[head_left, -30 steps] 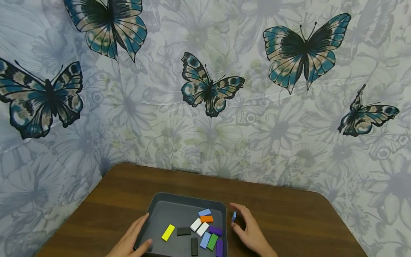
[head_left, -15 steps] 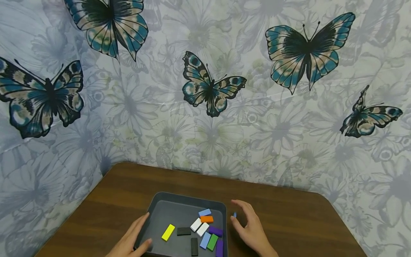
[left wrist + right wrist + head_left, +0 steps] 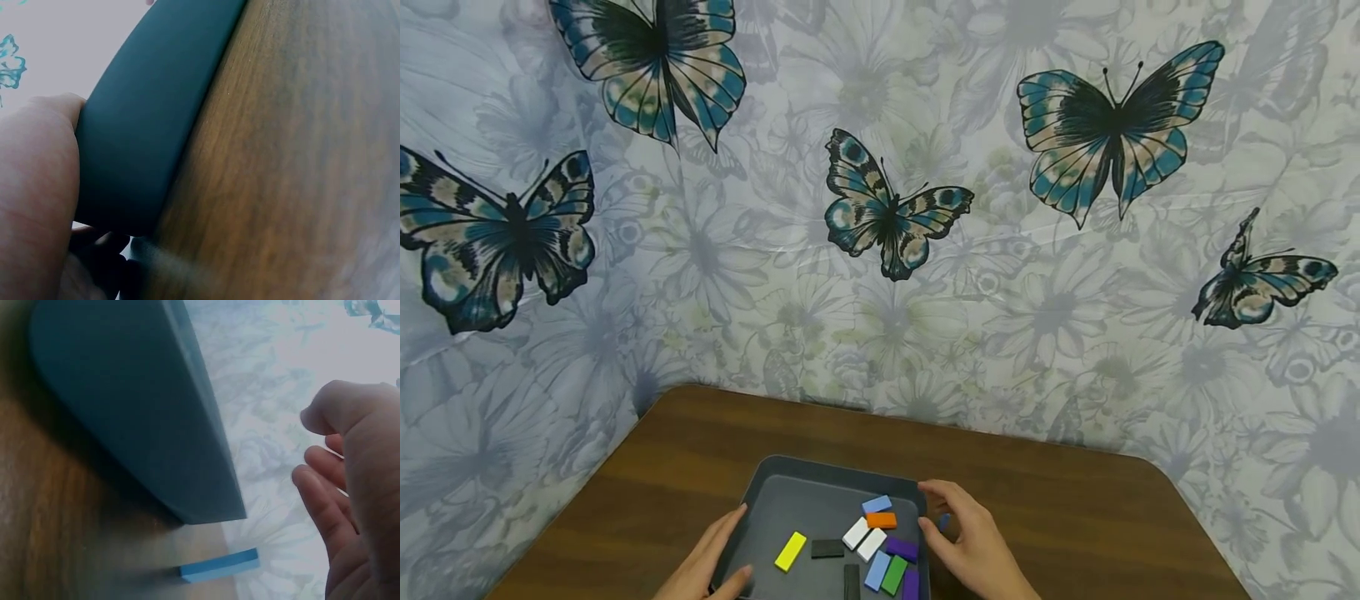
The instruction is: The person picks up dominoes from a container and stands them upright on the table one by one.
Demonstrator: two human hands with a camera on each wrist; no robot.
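A dark grey tray (image 3: 805,500) with small coloured blocks lies on the wooden table. My left hand (image 3: 703,562) rests against its left side, fingers extended along the rim and thumb by the near left corner. In the left wrist view this hand is right at the tray's outer wall (image 3: 150,112). My right hand (image 3: 972,542) hovers at the tray's right rim, fingers loosely bent and thumb apart, with nothing between them. Behind its fingers a blue block (image 3: 944,522) shows on the table outside the tray; the right wrist view shows this blue block (image 3: 219,565) standing on end.
Inside the tray, a yellow block (image 3: 790,552) lies apart at the left, near a black block (image 3: 827,548). White, orange, purple, green and blue blocks cluster at the right, including a green block (image 3: 894,575). A butterfly-patterned cloth (image 3: 895,350) hangs behind the table (image 3: 1037,475).
My right hand has moved left from beside the standing blue block to the tray's right rim, leaving the block on the table. The left hand stays at the tray.
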